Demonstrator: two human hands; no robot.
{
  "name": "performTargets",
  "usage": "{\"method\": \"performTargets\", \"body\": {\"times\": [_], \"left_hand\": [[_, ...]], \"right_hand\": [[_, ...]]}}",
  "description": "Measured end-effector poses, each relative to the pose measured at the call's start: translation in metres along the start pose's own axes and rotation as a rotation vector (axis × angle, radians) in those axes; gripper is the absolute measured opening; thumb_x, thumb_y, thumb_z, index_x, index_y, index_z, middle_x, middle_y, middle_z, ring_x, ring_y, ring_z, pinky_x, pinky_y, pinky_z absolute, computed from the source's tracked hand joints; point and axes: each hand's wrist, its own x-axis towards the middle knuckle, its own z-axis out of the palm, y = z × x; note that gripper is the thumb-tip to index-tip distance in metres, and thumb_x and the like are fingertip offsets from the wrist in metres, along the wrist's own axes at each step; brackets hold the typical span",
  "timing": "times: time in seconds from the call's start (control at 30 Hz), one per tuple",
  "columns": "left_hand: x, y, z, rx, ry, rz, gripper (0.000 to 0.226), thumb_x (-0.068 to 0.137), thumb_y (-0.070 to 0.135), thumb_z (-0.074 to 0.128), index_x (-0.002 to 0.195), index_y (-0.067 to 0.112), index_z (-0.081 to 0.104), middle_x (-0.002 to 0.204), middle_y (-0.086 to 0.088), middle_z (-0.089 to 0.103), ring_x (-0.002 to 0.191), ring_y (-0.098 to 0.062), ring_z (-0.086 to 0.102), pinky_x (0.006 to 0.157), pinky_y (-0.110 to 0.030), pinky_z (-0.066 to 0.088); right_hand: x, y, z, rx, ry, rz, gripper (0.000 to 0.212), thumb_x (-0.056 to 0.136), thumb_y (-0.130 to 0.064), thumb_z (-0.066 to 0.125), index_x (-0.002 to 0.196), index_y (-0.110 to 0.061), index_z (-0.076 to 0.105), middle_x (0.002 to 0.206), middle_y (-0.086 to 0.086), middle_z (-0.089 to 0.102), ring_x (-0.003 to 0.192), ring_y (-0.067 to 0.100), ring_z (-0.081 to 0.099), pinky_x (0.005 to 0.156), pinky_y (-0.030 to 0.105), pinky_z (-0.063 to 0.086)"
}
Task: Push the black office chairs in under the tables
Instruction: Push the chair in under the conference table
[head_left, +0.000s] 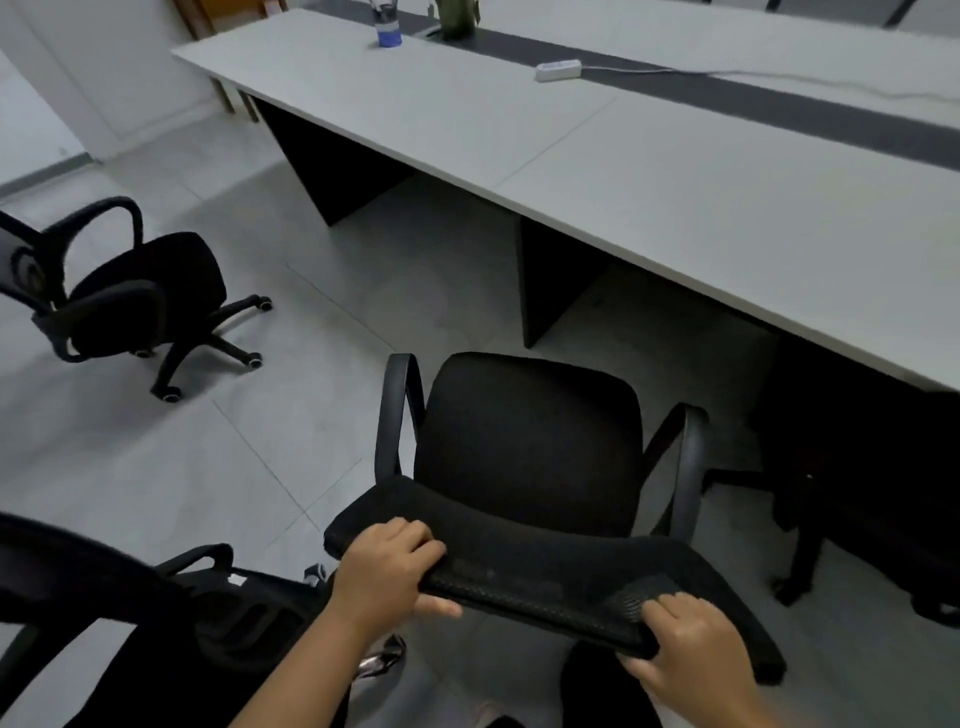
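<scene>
Holding: the backrest top (540, 577) of the chair (530, 447) is clasped by both hands.
Left grip: the left hand (387, 569) is curled over the rim, thumb underneath.
Right grip: the right hand (685, 644) is wrapped round the right end.
Chair place: it is stood on the floor (291, 291), seat facing the counter (701, 197), not yet tucked under.
Direction: the counter gap lies ahead and slightly right; the backrest's long axis is set roughly parallel to the counter edge.
Pose: both arms are reached forward, the left hand farther ahead.
Others: another chair (135, 296) is seen loose at far left.
</scene>
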Motion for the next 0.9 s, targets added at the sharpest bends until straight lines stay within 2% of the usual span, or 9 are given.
{"method": "performTargets", "body": {"times": [0.17, 0.23, 0.3, 0.4, 0.53, 0.63, 0.7, 0.77, 0.9], "left_hand": [[0.032, -0.014, 0.002, -0.024, -0.067, 0.09, 0.088, 0.079, 0.075, 0.002, 0.058, 0.023, 0.07, 0.058, 0.011, 0.064, 0.05, -0.008, 0.06, 0.052, -0.017, 0.041], [0.045, -0.015, 0.007, -0.033, -0.054, 0.105, 0.084, 0.075, 0.077, 0.007, 0.056, 0.023, 0.069, 0.056, 0.01, 0.063, 0.049, -0.008, 0.059, 0.056, -0.016, 0.036], [0.062, -0.011, 0.013, -0.046, -0.043, 0.113, 0.085, 0.077, 0.076, 0.005, 0.054, 0.023, 0.067, 0.054, 0.009, 0.062, 0.048, -0.01, 0.058, 0.06, -0.024, 0.032], [0.088, -0.001, 0.026, -0.057, -0.026, 0.126, 0.086, 0.078, 0.075, 0.002, 0.052, 0.023, 0.065, 0.052, 0.009, 0.059, 0.046, -0.01, 0.058, 0.062, -0.025, 0.031], [0.124, -0.018, 0.037, -0.073, -0.033, 0.132, 0.072, 0.063, 0.079, 0.022, 0.05, 0.023, 0.065, 0.051, 0.011, 0.058, 0.047, -0.007, 0.057, 0.063, -0.023, 0.03], [0.145, -0.041, 0.042, -0.079, 0.035, 0.13, 0.075, 0.072, 0.077, 0.018, 0.05, 0.021, 0.062, 0.051, 0.01, 0.058, 0.06, -0.003, 0.042, 0.062, -0.022, 0.029], [0.159, -0.05, 0.047, -0.082, 0.052, 0.135, 0.073, 0.07, 0.077, 0.021, 0.05, 0.019, 0.062, 0.05, 0.008, 0.058, 0.064, -0.006, 0.034, 0.062, -0.022, 0.029], [0.179, -0.05, 0.051, -0.052, 0.022, 0.136, 0.068, 0.063, 0.077, 0.026, 0.051, 0.02, 0.062, 0.051, 0.009, 0.059, 0.062, -0.004, 0.042, 0.062, -0.022, 0.029], [0.22, -0.052, 0.053, 0.02, -0.102, 0.141, 0.081, 0.073, 0.078, 0.008, 0.055, 0.025, 0.065, 0.055, 0.012, 0.061, 0.05, -0.005, 0.057, 0.055, -0.014, 0.033]], "right_hand": [[0.0, -0.006, -0.004, 0.011, 0.048, 0.064, 0.048, 0.013, -0.023, 0.09, 0.04, -0.014, 0.051, 0.04, -0.001, 0.051, 0.06, 0.01, 0.039, 0.059, 0.023, 0.032], [0.006, 0.0, -0.005, -0.012, 0.065, 0.067, 0.047, 0.013, -0.019, 0.089, 0.04, -0.014, 0.05, 0.04, -0.001, 0.051, 0.063, 0.011, 0.036, 0.06, 0.022, 0.033], [0.013, 0.011, -0.008, -0.022, 0.062, 0.122, 0.046, 0.011, -0.014, 0.086, 0.038, -0.013, 0.049, 0.039, 0.0, 0.049, 0.059, 0.012, 0.038, 0.059, 0.022, 0.032], [0.023, 0.034, -0.01, -0.038, 0.03, 0.211, 0.047, 0.007, -0.014, 0.085, 0.037, -0.012, 0.049, 0.037, 0.001, 0.048, 0.039, 0.015, 0.049, 0.058, 0.024, 0.032], [0.054, 0.042, -0.006, -0.021, 0.071, 0.231, 0.04, 0.014, -0.02, 0.081, 0.035, -0.012, 0.048, 0.036, 0.0, 0.047, 0.034, 0.012, 0.05, 0.058, 0.023, 0.033], [0.084, 0.038, 0.001, -0.021, 0.129, 0.211, 0.025, 0.032, -0.029, 0.068, 0.035, -0.014, 0.049, 0.036, -0.002, 0.047, 0.034, 0.014, 0.048, 0.053, 0.023, 0.033], [0.099, 0.044, 0.005, -0.039, 0.103, 0.21, 0.03, 0.031, -0.033, 0.073, 0.036, -0.017, 0.049, 0.036, -0.002, 0.047, 0.035, 0.013, 0.048, 0.046, 0.02, 0.032], [0.113, 0.061, 0.005, -0.056, 0.059, 0.244, 0.041, 0.019, -0.032, 0.083, 0.037, -0.019, 0.049, 0.037, -0.003, 0.047, 0.035, 0.011, 0.049, 0.04, 0.015, 0.031], [0.144, 0.09, 0.002, 0.002, -0.034, 0.312, 0.05, 0.009, -0.029, 0.085, 0.037, -0.016, 0.047, 0.037, -0.002, 0.046, 0.034, 0.012, 0.049, 0.035, 0.013, 0.03]]}}
